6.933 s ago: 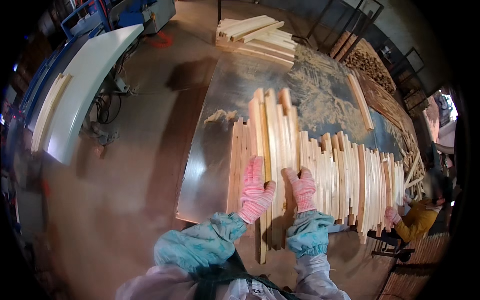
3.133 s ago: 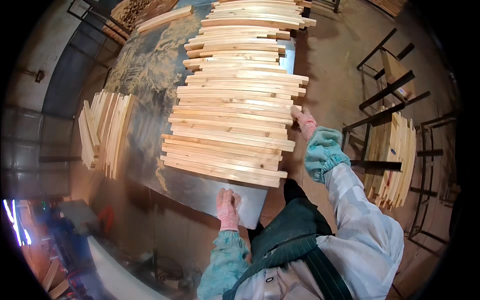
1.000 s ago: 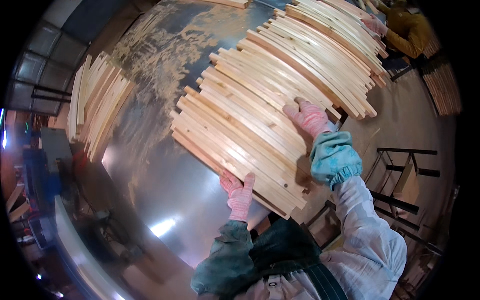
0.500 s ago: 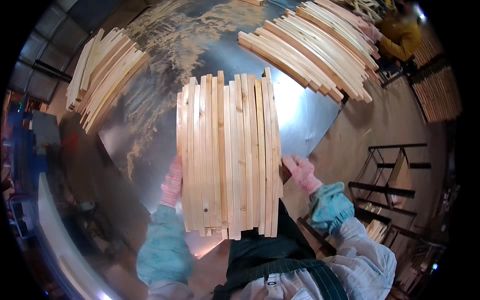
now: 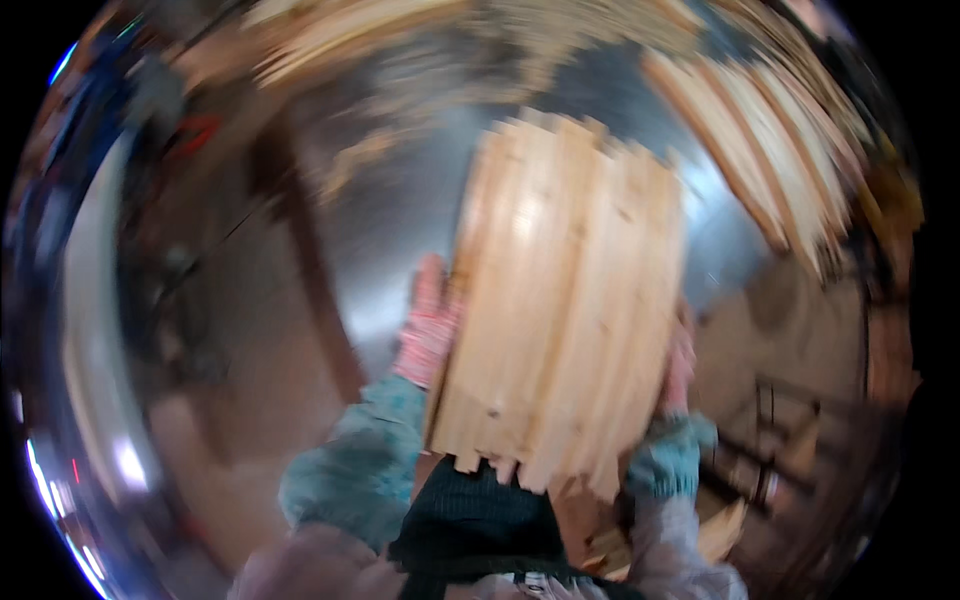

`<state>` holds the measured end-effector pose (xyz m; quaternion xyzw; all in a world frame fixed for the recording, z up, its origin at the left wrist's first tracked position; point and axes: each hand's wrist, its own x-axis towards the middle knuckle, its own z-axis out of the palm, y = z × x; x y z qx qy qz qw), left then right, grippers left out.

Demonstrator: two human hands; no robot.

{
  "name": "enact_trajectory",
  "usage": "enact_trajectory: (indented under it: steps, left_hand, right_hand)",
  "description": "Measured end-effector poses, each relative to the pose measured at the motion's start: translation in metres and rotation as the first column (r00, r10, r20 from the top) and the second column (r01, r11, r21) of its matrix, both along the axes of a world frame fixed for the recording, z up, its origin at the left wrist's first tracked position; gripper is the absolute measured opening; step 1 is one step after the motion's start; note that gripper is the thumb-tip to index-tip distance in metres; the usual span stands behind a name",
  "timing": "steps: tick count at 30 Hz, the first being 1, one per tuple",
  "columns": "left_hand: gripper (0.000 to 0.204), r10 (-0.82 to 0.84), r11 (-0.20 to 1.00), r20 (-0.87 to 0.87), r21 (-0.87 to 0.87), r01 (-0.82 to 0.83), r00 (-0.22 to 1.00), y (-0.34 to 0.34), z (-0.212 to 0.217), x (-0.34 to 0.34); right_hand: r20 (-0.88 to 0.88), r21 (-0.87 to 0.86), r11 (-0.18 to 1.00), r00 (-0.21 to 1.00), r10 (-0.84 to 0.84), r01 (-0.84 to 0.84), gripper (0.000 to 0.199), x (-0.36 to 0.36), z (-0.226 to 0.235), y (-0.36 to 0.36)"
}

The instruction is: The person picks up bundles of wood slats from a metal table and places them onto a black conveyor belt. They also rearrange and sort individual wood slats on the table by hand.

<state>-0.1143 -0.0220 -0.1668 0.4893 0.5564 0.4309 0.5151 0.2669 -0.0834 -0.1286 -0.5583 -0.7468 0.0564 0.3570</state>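
Note:
A bundle of pale wooden strips (image 5: 560,310) lies side by side in front of my body, its far end leaning slightly right and its ends uneven. Along its left edge presses my left hand (image 5: 428,335), in a pink and white glove, with the fingers stretched forward. My right hand (image 5: 680,365), gloved alike, is against the right edge, its fingers partly hidden by the wood and blurred. Between them the two hands clasp the bundle. Its near end overhangs my dark apron (image 5: 475,525). Whether the metal table (image 5: 370,290) bears it underneath is hidden.
More strips (image 5: 750,150) lie at the table's far right, another pile (image 5: 350,35) at the far left. Sawdust (image 5: 360,165) covers part of the tabletop. A dark metal frame (image 5: 770,440) stands at lower right. Someone's yellow-brown sleeve (image 5: 895,205) shows at the right rim.
The view has swung, and the picture is blurred. The bundle now sits farther right and slants. My right hand has come in against its side; the left lies flatter along its edge.

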Motion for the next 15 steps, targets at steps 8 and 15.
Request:
enact_trajectory:
  steps: [8,15]
  left_hand:
    - [0.121,0.146,0.891,-0.471,-0.319,-0.322,0.870,-0.141,0.046,-0.023]
    - [0.086,0.212,0.814,0.573,-0.552,0.181,0.792,-0.209,0.103,-0.064]
  right_hand:
    - [-0.778,-0.601,0.706,0.072,-0.624,-0.374,0.055,-0.004,-0.029,-0.127]
    - [-0.718,-0.686,0.641,0.177,-0.673,-0.345,0.054,-0.026,0.026,-0.153]
